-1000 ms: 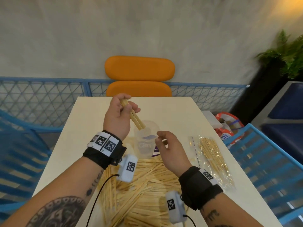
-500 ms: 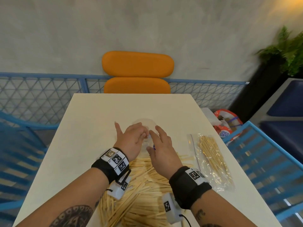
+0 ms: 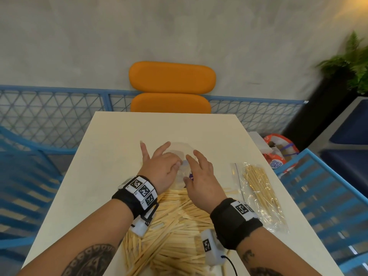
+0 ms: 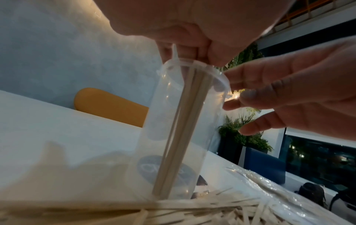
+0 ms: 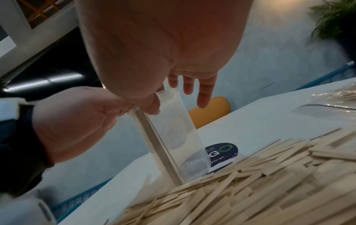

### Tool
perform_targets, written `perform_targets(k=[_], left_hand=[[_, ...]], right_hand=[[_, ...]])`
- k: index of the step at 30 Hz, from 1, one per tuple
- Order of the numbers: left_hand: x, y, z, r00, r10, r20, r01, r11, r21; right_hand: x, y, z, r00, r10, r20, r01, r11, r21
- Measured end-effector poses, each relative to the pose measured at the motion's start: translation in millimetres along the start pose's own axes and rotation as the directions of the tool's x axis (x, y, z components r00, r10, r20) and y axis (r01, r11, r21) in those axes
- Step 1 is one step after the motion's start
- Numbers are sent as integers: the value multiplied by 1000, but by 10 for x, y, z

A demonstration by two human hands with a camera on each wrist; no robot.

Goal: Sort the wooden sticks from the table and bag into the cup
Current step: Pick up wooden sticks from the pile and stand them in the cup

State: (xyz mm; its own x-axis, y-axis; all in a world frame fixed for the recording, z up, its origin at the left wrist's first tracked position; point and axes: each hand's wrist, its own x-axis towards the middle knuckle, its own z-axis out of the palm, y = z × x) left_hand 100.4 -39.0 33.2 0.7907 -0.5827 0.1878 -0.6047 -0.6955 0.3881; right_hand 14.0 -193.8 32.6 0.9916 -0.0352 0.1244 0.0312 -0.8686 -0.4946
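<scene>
Drop-off step: flat pale wooden sticks (image 4: 179, 137) standing in clear plastic cup (image 4: 206, 121) on white bench (image 3: 119, 146). My left grip (image 3: 161, 168) at stick tops, pinching or released, cannot tell. Right grip (image 3: 201, 182), fingers straight, steadies rim. Next, I judge: gather from loose stick pile (image 3: 175, 236).

Sticks (image 4: 180, 134), formerly aloft in left hand (image 3: 160, 169), now inside cup (image 4: 210, 124).

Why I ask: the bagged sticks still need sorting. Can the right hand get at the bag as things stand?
Probably yes. The bag lies flat on the table just right of the right hand, with nothing standing between them. That hand only touches the cup rim with loose fingers.
</scene>
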Motion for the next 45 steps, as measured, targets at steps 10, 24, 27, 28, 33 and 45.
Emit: perform_targets(k=[10, 24, 27, 28, 33, 45], left_hand=[[-615, -378, -252, 973, -158, -166, 104, 951, -291], [-1500, -567, -126, 910, -412, 42, 402, 855, -328], [-1570, -601, -214, 889, -457, -8, 417, 818, -396], [-1584, -604, -244, 882, -470, -16, 422, 806, -415], [-1573, -581, -387, 842, -535, -76, 412, 727, -550], [-1053, 294, -161, 918, -362, 161, 289, 334, -897]], right_hand=[[-554, -136, 94, 972, -107, 210, 131, 986, -104], [-705, -509, 708, 783, -290, 551, 512, 803, -305], [-690, -482, 720, 781, -283, 557, 515, 795, -319], [-682, -472, 715, 786, -277, 553, 507, 802, -318], [-591, -488, 444, 893, -211, 398, 320, 919, -231], [-461, -604, 55, 973, 152, 176, -227, 793, 565]])
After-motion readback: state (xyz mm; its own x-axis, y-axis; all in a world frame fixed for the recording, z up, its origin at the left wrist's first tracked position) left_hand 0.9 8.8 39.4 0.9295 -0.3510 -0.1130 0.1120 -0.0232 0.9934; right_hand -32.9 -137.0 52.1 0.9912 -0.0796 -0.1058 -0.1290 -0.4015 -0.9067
